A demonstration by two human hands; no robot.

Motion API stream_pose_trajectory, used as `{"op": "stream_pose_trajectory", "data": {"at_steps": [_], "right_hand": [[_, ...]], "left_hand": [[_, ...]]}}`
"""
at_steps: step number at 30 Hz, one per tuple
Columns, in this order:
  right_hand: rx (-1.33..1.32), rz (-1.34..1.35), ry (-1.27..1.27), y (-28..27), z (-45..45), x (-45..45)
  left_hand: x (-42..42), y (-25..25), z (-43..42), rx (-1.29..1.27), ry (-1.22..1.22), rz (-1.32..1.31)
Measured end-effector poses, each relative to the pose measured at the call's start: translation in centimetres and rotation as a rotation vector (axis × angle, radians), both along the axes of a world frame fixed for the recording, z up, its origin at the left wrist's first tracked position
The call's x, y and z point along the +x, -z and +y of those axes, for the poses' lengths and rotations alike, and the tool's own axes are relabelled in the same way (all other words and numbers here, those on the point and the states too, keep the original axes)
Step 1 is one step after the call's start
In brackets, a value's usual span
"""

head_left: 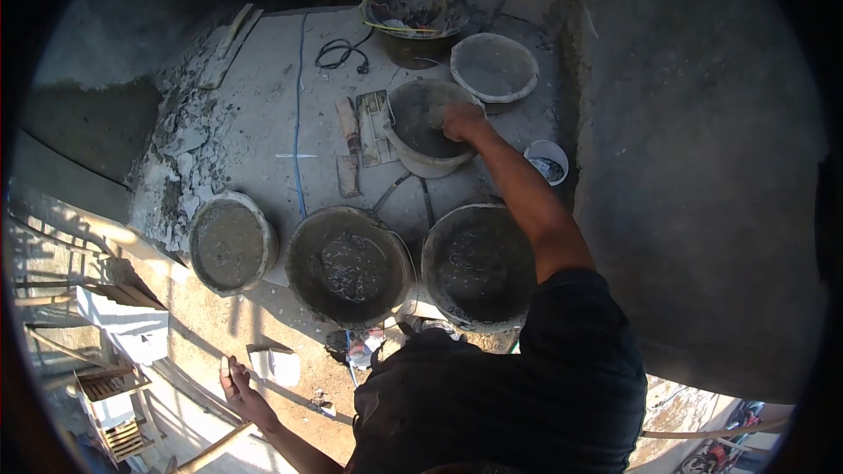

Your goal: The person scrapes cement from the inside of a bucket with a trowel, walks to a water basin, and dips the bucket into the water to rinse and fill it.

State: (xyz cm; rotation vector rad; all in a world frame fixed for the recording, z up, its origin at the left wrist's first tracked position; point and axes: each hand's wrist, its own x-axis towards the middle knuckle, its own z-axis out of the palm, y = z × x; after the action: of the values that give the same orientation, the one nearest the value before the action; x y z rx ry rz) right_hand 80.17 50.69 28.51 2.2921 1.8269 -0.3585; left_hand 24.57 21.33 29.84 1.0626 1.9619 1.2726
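Note:
My right hand reaches over the right rim of a grey bucket with a dark, wet-looking inside. Its fingers are curled closed at the bucket's inner edge, and what they grip, if anything, is hidden. Well away from the buckets, my left hand hangs out to the lower left with its fingers loosely bent and apart, nothing visible in it. A hawk-like flat board lies left of the bucket. Beside that board is a trowel-like tool, coated in grey.
Nearer me stand two dark buckets of wet grey mix, one left and one right, plus a full tub. Farther back are a pale basin, a rubble-filled bucket and a cable. A wall rises at right.

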Motion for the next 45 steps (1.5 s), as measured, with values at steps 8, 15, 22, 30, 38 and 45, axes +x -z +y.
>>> {"op": "stream_pose_trajectory", "data": {"at_steps": [8,15,22,30,38,45], "right_hand": [[-0.097,0.085,-0.147,-2.6,-0.4,0.2],[0.029,0.053,-0.024,-0.6,0.3,0.6],[-0.104,0.123,-0.100,-2.0,0.0,1.5],[0.055,0.151,0.055,-2.3,-0.6,3.5],[0.095,0.189,0.061,-3.5,-2.1,4.7],[0.204,0.225,0.009,-7.7,-3.4,3.7]], "left_hand": [[13.9,-5.0,14.5,0.172,0.590,-0.080],[26.6,-0.7,24.7,-0.045,0.934,-0.092],[33.2,4.9,30.1,-0.251,0.811,-0.190],[38.9,3.9,32.5,-0.464,0.458,-0.432],[39.0,8.5,30.8,-0.192,0.539,-0.665],[35.9,4.0,29.3,0.018,0.708,-0.451]]}}
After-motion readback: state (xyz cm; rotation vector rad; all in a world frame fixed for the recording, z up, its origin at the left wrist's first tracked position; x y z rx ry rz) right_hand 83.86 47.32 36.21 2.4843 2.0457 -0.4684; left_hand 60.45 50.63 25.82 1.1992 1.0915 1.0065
